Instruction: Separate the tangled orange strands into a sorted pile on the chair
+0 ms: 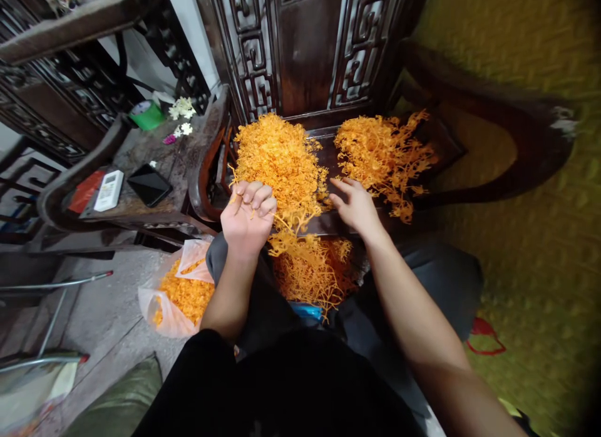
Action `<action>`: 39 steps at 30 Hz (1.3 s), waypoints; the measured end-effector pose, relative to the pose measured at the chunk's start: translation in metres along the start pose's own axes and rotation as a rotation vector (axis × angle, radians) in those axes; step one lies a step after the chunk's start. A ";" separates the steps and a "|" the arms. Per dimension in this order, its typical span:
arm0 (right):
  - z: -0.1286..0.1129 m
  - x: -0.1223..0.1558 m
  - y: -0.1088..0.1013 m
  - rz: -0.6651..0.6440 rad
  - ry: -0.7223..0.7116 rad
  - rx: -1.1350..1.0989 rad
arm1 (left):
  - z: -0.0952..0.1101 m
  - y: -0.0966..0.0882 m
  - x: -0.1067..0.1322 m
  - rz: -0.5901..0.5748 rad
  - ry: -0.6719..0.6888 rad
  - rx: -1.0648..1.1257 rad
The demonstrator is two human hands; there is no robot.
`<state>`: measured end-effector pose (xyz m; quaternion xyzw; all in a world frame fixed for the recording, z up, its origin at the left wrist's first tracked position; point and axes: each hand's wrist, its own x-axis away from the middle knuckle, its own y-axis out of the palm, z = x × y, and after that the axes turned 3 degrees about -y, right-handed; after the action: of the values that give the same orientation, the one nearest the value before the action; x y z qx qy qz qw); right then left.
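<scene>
My left hand (pixel 248 216) is closed, palm up, with the fingers curled around an orange branching sprig. Orange tips poke out by the thumb, and thin stems (pixel 300 223) show just to the right of the hand. Behind it lies a dense heap of frilly orange pieces (pixel 272 146) on a dark wooden chair seat (pixel 323 136). My right hand (pixel 354 205) has its fingers apart and holds nothing visible. It is at the near edge of a second, looser pile of orange sprigs (pixel 370 152). Between my knees sits a tangle of bare-looking orange stems (pixel 310 274).
A clear plastic bag (pixel 195 262) of orange pieces stands on the floor at left. On a wooden side table (pixel 181 152) lie a phone (pixel 149 185), a white remote (pixel 109 191), green tape (pixel 147 115) and small flowers (pixel 182 108). Blue plastic (pixel 307 310) shows below the stems.
</scene>
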<state>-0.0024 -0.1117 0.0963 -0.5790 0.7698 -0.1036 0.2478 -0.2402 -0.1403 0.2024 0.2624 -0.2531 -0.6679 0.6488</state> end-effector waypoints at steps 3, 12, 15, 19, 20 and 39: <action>-0.035 0.026 -0.009 0.036 -0.142 -0.090 | 0.002 0.003 0.003 0.003 -0.024 -0.026; -0.097 0.089 0.015 -0.306 0.146 -0.768 | -0.009 -0.015 0.026 -0.278 -0.143 -0.152; -0.091 0.089 0.019 -0.122 0.141 -0.898 | -0.008 -0.019 0.023 -0.643 -0.197 -0.146; -0.082 0.087 0.009 -0.004 0.060 -0.858 | 0.002 -0.017 0.014 -0.609 -0.066 -0.221; -0.081 0.088 0.007 0.030 0.028 -0.810 | 0.003 -0.017 0.011 -0.524 -0.043 -0.285; -0.093 0.074 -0.020 0.009 -0.060 -0.428 | -0.043 -0.005 0.015 -0.309 -0.213 -0.855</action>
<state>-0.0473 -0.1994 0.1651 -0.6179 0.7690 0.0806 0.1426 -0.2151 -0.1551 0.1671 -0.0639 0.0217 -0.8243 0.5621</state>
